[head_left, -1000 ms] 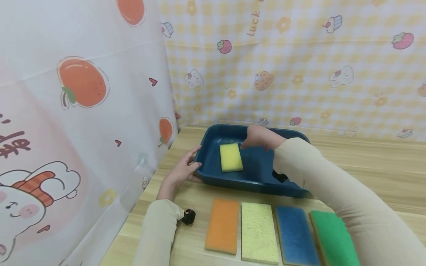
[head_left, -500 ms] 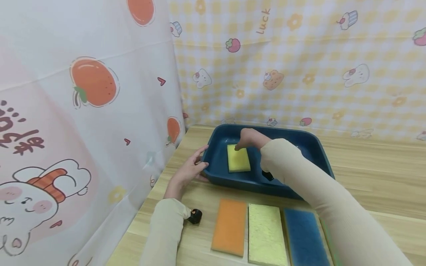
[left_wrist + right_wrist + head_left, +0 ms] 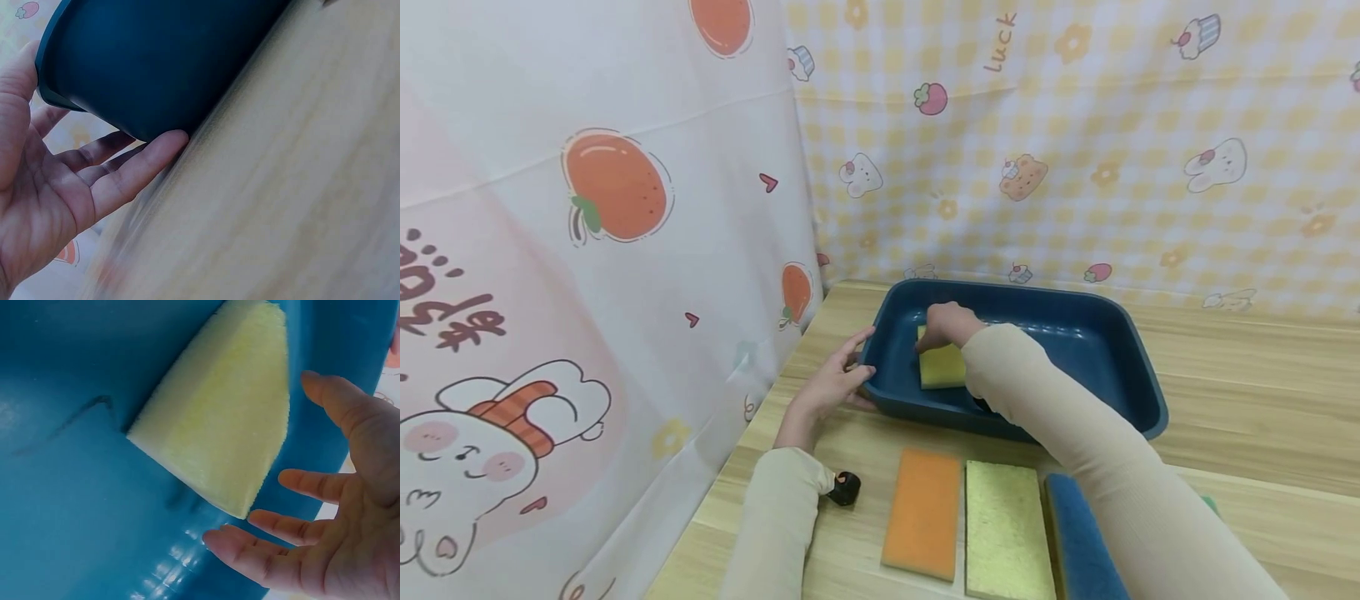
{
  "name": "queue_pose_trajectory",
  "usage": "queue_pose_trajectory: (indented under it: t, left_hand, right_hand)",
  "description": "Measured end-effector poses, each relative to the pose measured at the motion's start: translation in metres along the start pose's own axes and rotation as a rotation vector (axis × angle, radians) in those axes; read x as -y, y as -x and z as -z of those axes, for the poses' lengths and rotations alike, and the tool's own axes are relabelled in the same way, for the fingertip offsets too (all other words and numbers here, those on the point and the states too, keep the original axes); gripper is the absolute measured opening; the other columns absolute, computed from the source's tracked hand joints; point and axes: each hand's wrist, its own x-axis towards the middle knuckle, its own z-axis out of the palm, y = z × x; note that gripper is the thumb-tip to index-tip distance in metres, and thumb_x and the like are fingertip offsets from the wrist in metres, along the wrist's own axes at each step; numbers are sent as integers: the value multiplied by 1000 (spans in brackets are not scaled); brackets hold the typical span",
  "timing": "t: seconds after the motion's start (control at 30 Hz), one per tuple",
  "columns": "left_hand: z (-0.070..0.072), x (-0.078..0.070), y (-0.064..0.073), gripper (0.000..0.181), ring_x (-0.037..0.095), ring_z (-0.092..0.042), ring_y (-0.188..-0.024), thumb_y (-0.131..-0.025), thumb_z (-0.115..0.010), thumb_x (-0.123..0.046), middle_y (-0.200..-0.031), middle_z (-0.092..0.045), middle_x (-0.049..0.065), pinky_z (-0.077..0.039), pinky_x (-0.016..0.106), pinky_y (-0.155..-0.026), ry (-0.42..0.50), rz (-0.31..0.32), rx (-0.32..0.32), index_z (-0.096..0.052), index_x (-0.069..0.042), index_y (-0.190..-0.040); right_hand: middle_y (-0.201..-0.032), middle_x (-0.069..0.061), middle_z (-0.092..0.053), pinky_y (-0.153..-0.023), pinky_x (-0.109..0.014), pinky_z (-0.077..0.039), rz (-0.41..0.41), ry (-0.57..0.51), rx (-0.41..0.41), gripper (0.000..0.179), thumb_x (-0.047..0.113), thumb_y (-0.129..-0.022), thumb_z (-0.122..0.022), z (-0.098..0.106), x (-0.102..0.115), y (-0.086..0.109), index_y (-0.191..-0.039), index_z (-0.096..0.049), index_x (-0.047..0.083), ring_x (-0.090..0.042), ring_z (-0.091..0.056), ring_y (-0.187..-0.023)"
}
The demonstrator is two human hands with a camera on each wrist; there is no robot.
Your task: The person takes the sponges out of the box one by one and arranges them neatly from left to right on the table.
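Observation:
A yellow sponge (image 3: pixel 942 368) lies near the left end of a dark blue plastic tub (image 3: pixel 1116 371). My right hand (image 3: pixel 951 323) reaches over it from above and hides part of its far side. In the right wrist view the fingers of that hand are spread, with the fingertips right at an edge of the sponge (image 3: pixel 219 419). My left hand (image 3: pixel 831 383) holds the tub's left end. From the left wrist, the thumb sits at the rim of the tub (image 3: pixel 156 56) while the other fingers lie against its outer wall, low near the table.
In front of the tub, flat pads lie in a row: orange (image 3: pixel 922 512), pale yellow (image 3: pixel 1007 529), blue (image 3: pixel 1082 533), and a green one (image 3: pixel 1210 504) mostly hidden by my right sleeve. Patterned cloths (image 3: pixel 1075 125) hang behind and to the left of the wooden table (image 3: pixel 1247 400).
My right hand has moved left, from beside the sponge to over it. The left hand keeps its place at the tub's end. The head view has shifted slightly.

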Motion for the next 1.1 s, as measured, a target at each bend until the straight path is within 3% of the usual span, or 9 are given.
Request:
queue_pose_trajectory:
  t: [0.2,0.4,0.93,1.1]
  left_hand:
    - [4,11,-6,63,35,-56,-94,-90,-39,-3,-131,-31,27,-51,52,-68,-7,-11,-9,-18,-25,-144]
    - [4,14,-7,63,35,-56,-94,-90,-40,-5,-132,-31,25,-51,53,-68,-7,-7,-17,-18,-28,-144]
    - [3,9,-6,63,37,-56,-94,-89,-41,-3,-132,-32,26,-52,51,-67,-14,-17,-18,-20,-26,-144]
    - [4,15,-8,62,38,-55,-96,-89,-41,-4,-131,-33,25,-53,49,-65,-15,-18,-31,-21,-28,-143]
  right_hand:
    - [-105,-15,-47,-82,-41,-45,-73,3,38,61,41,-77,-67,-6,-2,-16,-121,-48,2,-28,-45,-95]
    - [-106,-17,-44,-83,-42,-45,-73,-4,35,62,39,-78,-66,-8,-2,-16,-123,-46,1,-29,-43,-97]
    - [-108,-16,-42,-84,-43,-44,-126,-33,16,61,39,-78,-66,8,-9,-4,-121,-46,1,-30,-44,-96]
    - [-104,-13,-49,-81,-40,-45,-131,-29,12,55,38,-77,-66,13,-10,1,-117,-49,3,-27,-47,-94]
